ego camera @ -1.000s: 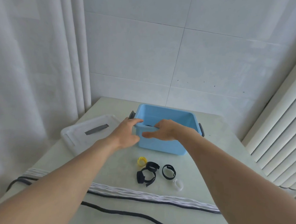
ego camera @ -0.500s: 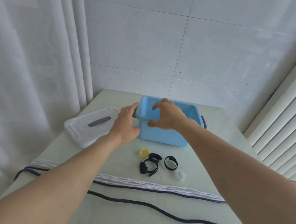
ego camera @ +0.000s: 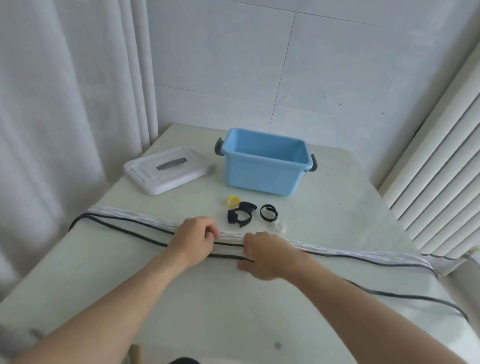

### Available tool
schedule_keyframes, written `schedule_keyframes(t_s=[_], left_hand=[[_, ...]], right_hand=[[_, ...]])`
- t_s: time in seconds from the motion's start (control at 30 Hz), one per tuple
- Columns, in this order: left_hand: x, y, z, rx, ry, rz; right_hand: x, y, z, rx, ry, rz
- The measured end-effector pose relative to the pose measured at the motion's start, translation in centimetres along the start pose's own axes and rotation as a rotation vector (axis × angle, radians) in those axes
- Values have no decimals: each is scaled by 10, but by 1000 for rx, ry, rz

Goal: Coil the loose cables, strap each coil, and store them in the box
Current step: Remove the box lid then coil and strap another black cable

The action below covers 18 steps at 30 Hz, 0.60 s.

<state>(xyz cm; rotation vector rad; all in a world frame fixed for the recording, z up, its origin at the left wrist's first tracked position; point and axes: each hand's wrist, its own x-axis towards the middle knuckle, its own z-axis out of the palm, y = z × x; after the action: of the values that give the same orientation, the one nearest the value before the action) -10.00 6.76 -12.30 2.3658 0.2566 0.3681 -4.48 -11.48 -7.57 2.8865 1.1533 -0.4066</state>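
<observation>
Nearest, both hands are down on the cables laid straight across the pale table (ego camera: 343,216). The left hand (ego camera: 194,242) has its fingers curled at the white cable (ego camera: 341,248), apparently pinching it, and the right hand (ego camera: 266,253) has curled fingers on the same run, with the black cable (ego camera: 123,225) passing under both; whether either hand grips the black one too, I cannot tell. The cables' long axis runs left to right, square to both forearms, so the slack to gather lies outward on each side, equally near to either hand. Just beyond the knuckles lie the loose straps (ego camera: 239,217), black, yellow and clear. Farther back stands the open blue box (ego camera: 265,163), seemingly empty, its white lid (ego camera: 167,171) beside it on the left.
</observation>
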Motion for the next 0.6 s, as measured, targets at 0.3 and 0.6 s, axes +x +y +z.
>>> schedule_keyframes(t_s=[0.3,0.6], left_hand=[[-61,-26,-15,266,152,229],[-77,-55,-78,639,166,-56]], right_hand=[[-36,0,70,246,417,145],[-52,8,58,263,350,194]])
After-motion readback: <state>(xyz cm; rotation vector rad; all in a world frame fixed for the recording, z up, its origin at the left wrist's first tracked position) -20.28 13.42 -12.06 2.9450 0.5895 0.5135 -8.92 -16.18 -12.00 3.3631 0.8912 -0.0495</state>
